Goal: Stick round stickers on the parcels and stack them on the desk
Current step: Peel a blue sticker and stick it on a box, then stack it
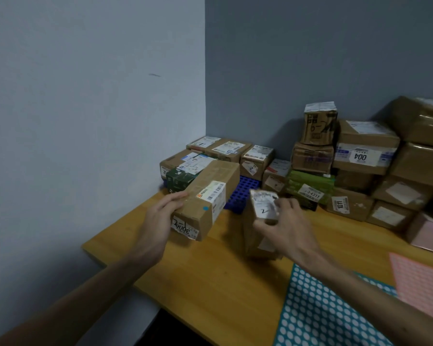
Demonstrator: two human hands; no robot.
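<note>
1. Two parcels are in hand above the desk (205, 283), near its left end.
2. Left hand (158, 221) grips the near end of the long box (210, 186), fingers laid along its left edge. The box is tilted, far end raised toward the corner pile (225, 148). Contact with that pile cannot be told.
3. Right hand (288, 228) has its fingers curled round the top of the small parcel (258, 236). The parcel stands upright and is blurred, so I cannot tell whether its base rests on the desk.
4. Obstructions: the corner pile sits against the wall (85, 96) just behind the long box. A blue grid (239, 193) lies between the two held parcels. The right stack (365, 156) lines the back edge, several tiers high.
5. A pink box (429, 237) stands at the far right.
6. Count: one blue sticker (205, 208) on the long box; none discernible on the small parcel. There are two sticker sheets, the teal sheet (318, 318) under the right forearm and the pink sheet (425, 285) beside it. Well over ten parcels are stacked at the rear; the exact number is uncertain.
7. Materials: the parcels are brown cardboard, rectangular, taped, with white paper labels. Two are green. The desk is smooth orange-brown wood. The teal sheet carries rows of white round dots. The grid is a plastic lattice.
</note>
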